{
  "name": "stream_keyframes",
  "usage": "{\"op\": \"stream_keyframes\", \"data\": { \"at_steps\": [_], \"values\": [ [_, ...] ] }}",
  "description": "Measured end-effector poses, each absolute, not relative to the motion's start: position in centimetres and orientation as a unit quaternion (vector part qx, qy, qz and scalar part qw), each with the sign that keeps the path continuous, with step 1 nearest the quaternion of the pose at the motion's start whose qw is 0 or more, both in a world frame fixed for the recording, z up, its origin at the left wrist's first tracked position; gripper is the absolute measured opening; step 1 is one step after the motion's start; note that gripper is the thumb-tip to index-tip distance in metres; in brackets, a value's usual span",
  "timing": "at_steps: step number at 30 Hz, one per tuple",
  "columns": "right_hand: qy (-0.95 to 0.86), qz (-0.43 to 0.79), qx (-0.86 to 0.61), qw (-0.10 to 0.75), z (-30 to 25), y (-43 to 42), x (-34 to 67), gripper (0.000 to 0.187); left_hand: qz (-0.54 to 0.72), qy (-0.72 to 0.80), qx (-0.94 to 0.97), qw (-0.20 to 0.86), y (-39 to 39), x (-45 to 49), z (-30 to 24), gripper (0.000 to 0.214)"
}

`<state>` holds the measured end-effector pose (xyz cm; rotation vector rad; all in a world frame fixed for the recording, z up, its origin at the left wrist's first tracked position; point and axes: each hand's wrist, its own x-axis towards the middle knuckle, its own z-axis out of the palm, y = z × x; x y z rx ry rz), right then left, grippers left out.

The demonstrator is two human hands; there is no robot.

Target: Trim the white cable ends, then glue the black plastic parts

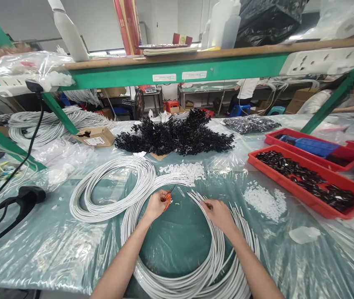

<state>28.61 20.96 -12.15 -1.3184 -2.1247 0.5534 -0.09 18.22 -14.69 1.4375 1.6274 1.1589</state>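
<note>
Orange-handled scissors [167, 200] are in my left hand [157, 205], the fingers closed round the handles and the blades pointing up and right. My right hand [218, 214] is closed in a pinch over the right-hand cable ends, with a small dark piece [209, 206] at its fingertips. Both hands are above a large coil of white cable [177, 282], its two sets of loose ends parted at the top. Small white plastic pieces [187, 170] are heaped just beyond the scissors. To the left lies a second cable coil [83, 195].
A heap of black-tipped leads [177, 135] stands at the back. Red trays [326, 211] at right hold black parts, beside more white pieces [265, 201]. A green shelf beam [127, 72] crosses above the bench. A black cord [33, 137] hangs at left. People sit behind.
</note>
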Motion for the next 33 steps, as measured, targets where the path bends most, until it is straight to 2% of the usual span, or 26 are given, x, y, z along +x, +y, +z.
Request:
{"op": "stream_keyframes", "data": {
  "at_steps": [11, 18, 21, 24, 29, 33],
  "values": [
    [-0.754, 0.179, -0.537, 0.333, -11.6, 21.8, 29.6, 0.051, 0.453, 0.624, 0.539, 0.339, 18.4, -0.3, -15.0, 0.027],
    [-0.733, 0.152, -0.550, 0.371, -10.6, 21.6, 30.1, 0.070, 0.469, 0.607, 0.538, 0.350, 18.5, -0.3, -15.1, 0.025],
    [-0.729, 0.138, -0.562, 0.366, -9.5, 21.2, 31.1, 0.071, 0.476, 0.604, 0.535, 0.351, 18.4, -0.2, -14.7, 0.025],
    [-0.739, 0.128, -0.572, 0.332, -8.6, 20.6, 32.8, 0.062, 0.481, 0.606, 0.528, 0.351, 18.5, -0.3, -14.6, 0.029],
    [-0.769, 0.128, -0.596, 0.193, -8.8, 18.6, 36.4, 0.024, 0.485, 0.611, 0.517, 0.353, 18.6, -0.3, -14.6, 0.035],
    [-0.775, 0.120, -0.616, 0.076, -9.6, 16.3, 38.2, 0.020, 0.485, 0.610, 0.516, 0.355, 18.5, -0.1, -14.4, 0.037]
  ]
}}
